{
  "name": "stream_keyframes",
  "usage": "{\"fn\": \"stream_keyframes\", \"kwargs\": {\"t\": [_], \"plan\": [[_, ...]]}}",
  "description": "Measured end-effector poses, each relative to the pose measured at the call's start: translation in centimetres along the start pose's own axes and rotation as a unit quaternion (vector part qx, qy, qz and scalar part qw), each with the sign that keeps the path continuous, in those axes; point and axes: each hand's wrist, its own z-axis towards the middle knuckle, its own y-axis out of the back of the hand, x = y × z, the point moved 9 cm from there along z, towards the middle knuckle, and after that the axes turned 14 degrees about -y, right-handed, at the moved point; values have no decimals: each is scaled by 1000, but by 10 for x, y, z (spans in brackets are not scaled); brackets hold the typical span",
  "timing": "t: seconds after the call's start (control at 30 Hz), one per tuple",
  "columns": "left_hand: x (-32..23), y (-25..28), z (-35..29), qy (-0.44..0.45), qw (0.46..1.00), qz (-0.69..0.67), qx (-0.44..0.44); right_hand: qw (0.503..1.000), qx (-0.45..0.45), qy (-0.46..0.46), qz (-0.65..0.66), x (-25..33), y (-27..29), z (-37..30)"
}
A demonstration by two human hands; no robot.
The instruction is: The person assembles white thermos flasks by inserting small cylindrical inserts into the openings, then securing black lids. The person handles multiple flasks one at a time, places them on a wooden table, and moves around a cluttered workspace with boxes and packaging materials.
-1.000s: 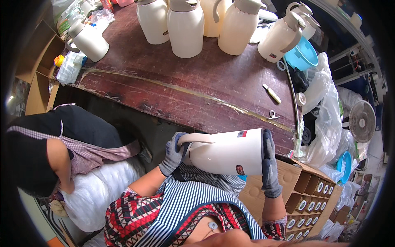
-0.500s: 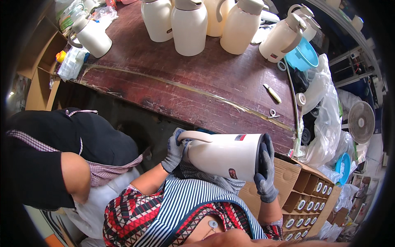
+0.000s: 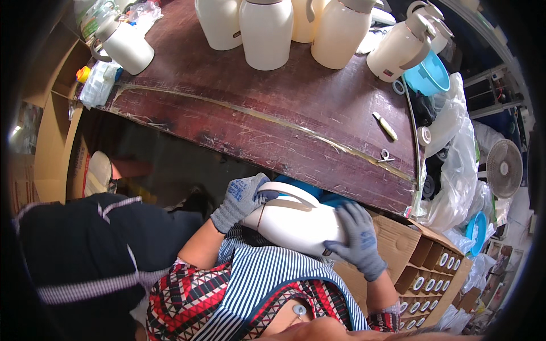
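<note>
A white vacuum jug (image 3: pixel 293 228) lies on its side in front of my striped apron, its handle uppermost and its base toward the right. My left hand (image 3: pixel 242 199), in a grey knitted glove, is closed around the top end beside the handle. At the base end, my gloved right hand (image 3: pixel 359 238) grips the body, fingers over the upper side and thumb on the near side. The lid end is partly hidden by my left hand.
Several similar jugs (image 3: pixel 265 37) stand along the far side of the dark red table (image 3: pixel 239 91). A utility knife (image 3: pixel 387 127) and small scissors (image 3: pixel 385 156) lie at its right. Another person (image 3: pixel 85 250) is close on my left. A partitioned carton (image 3: pixel 406 278) stands at my right.
The jug has rolled and tilted in my hands, so its dark base and red label no longer show. My right hand has shifted from the base onto the side. The person at left has moved lower.
</note>
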Motion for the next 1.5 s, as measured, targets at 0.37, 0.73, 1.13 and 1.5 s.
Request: {"fn": "stream_keyframes", "kwargs": {"t": [0.37, 0.73, 1.13, 1.5], "plan": [[-2, -16, 0, 24, 999, 10, 48, 1000, 17, 2, -13, 34, -36, 4], [16, -37, 2, 72, 992, 41, 95, 997, 65, -32, -1, 34, -35, 2], [57, 14, -35, 142, 973, -162, -79, 962, -252, -72, -72, -153, 46, 93], [131, -20, -85, 198, 842, -464, -188, 954, -286, 51, -78, -87, -4, 5]]}}
